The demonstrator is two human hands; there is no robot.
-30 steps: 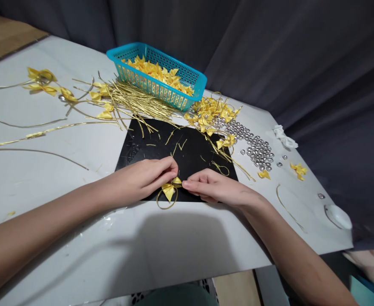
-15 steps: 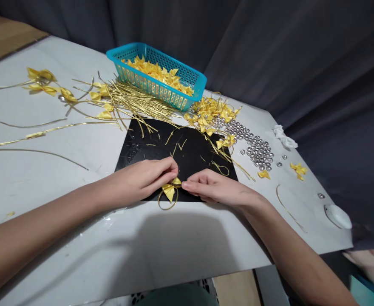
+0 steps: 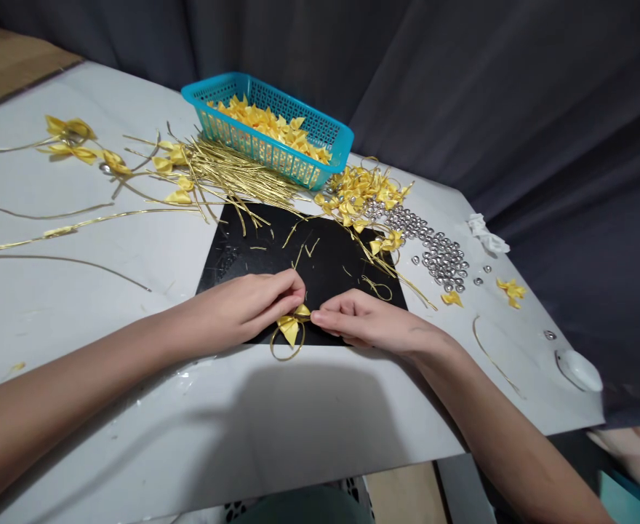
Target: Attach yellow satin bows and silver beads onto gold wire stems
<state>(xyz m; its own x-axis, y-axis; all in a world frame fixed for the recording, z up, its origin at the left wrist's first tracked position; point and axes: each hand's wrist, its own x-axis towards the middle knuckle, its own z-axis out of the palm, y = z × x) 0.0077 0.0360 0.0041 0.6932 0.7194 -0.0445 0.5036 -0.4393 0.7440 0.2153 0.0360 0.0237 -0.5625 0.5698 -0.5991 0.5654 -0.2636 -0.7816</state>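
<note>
Between my hands, over the front edge of a black mat [image 3: 325,269], is a yellow ribbon bow [image 3: 289,329] with a loop of gold cord [image 3: 274,353] hanging below it. My left hand [image 3: 268,298] is closed, thumb and fingertips pinching the bow from its upper left. From the right, my right hand [image 3: 358,316] pinches the bow's end or a bit of the gold cord at it; its other fingers are curled in. Exactly what lies between the right fingertips is too small to make out. Short gold cord scraps [image 3: 312,249] lie on the mat.
A teal basket [image 3: 331,149] of yellow bows stands at the back, beside a pile of gold cords [image 3: 233,171]. More bows [image 3: 372,191] and silver teardrop beads [image 3: 444,258] lie to the right. A white oval object [image 3: 580,371] sits near the right edge.
Both hands stay in place on the bow. The gold cord at the right fingertips shows slightly differently; otherwise everything looks the same.
</note>
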